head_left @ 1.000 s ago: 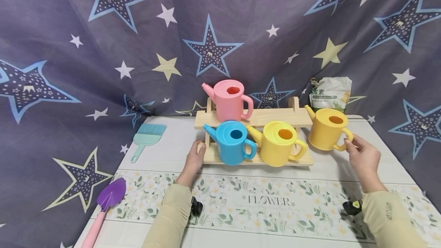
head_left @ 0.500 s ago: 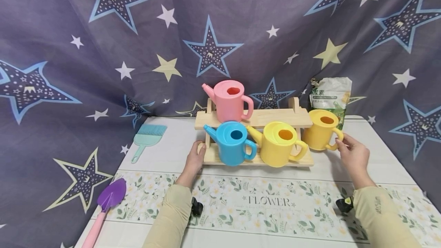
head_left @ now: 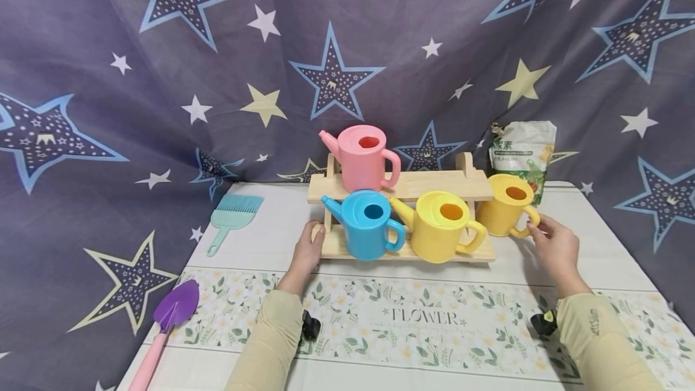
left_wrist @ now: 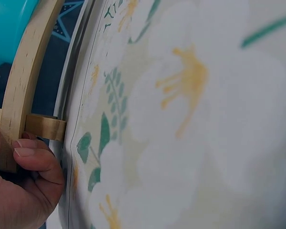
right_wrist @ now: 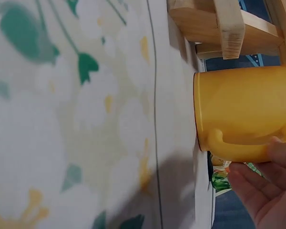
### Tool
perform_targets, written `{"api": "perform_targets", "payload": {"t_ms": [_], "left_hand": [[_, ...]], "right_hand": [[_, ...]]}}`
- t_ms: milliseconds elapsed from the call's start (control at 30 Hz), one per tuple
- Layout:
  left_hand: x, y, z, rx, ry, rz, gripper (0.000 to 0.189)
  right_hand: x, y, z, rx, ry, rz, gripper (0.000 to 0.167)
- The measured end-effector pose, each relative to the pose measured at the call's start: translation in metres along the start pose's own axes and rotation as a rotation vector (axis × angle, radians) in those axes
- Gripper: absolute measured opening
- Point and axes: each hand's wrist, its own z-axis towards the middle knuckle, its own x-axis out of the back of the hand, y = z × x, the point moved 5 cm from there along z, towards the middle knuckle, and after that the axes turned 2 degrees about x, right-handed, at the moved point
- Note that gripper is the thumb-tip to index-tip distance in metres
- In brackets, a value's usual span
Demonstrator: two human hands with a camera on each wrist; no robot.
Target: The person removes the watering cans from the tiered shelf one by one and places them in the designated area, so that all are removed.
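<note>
My left hand (head_left: 307, 252) grips the left end of the lower board of a two-tier wooden shelf (head_left: 429, 184); in the left wrist view its thumb and fingers (left_wrist: 35, 155) curl round the board's end. To the shelf's right, my right hand (head_left: 556, 251) pinches the handle of a deep-yellow watering can (head_left: 498, 213). That can (right_wrist: 243, 102) stands upright beside the shelf's right end, partly behind it in the head view. On the upper board sits a pink watering can (head_left: 361, 165). A blue watering can (head_left: 365, 231) and a lighter yellow watering can (head_left: 434, 234) share the lower board.
A white-and-green printed bag (head_left: 521, 155) stands behind the deep-yellow can. On the left lie a teal hand brush (head_left: 232, 216) and a purple trowel (head_left: 175, 306) with a pink handle. A flowered cloth strip (head_left: 423, 343) crosses the table, and a starry curtain (head_left: 217, 77) hangs behind.
My right hand has brought the deep-yellow watering can leftward, up to the shelf's right end; over the last half second it has barely moved. My left hand has stayed on the lower board.
</note>
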Motion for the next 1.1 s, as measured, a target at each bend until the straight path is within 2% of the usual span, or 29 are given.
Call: {"api": "perform_targets", "payload": {"t_ms": [67, 233, 500, 700, 933, 1100], "left_hand": [[0.0, 0.0, 0.0, -0.005, 0.004, 0.002, 0.051], [0.0, 0.0, 0.0, -0.008, 0.006, 0.007, 0.052], [0.0, -0.002, 0.001, -0.004, 0.004, 0.015, 0.053], [0.001, 0.0, 0.0, -0.001, 0.001, 0.012, 0.052], [0.001, 0.001, -0.001, 0.001, 0.004, 0.001, 0.051], [0.0, 0.001, -0.001, -0.005, 0.0, -0.001, 0.051]], "right_hand": [[0.004, -0.007, -0.003, -0.015, -0.015, 0.021, 0.04], [0.029, -0.048, -0.017, -0.026, -0.034, 0.068, 0.043], [0.054, -0.084, -0.021, 0.007, 0.056, 0.067, 0.049], [0.063, -0.115, -0.023, 0.07, 0.078, 0.154, 0.047], [0.06, -0.153, -0.029, 0.185, 0.033, 0.287, 0.042], [0.058, -0.179, -0.034, 0.274, -0.01, 0.338, 0.038]]}}
